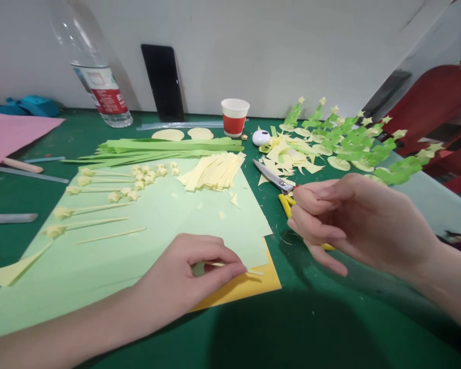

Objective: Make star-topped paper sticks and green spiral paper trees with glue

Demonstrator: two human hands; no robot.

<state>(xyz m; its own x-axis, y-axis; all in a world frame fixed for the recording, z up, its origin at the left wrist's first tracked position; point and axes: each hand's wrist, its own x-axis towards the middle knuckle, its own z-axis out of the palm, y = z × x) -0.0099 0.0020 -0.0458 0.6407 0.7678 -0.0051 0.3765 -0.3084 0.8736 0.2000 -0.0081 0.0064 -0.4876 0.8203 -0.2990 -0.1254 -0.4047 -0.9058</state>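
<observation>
My left hand pinches a thin pale-yellow rolled paper stick between thumb and fingertips, low over the light green sheet. Off to the right, my right hand hovers with loosely curled, parted fingers; nothing shows in them. Behind it lie scissors with yellow handles, partly hidden by the fingers. On the sheet are several sticks tipped with paper stars, a bare paper stick, loose folded stars and a pile of short pale-yellow strips.
Green paper strips lie behind the sheet, near a paper cup. A water bottle and a phone stand by the wall. Yellow scraps and green star-topped paper plants occupy the right; pink paper lies left.
</observation>
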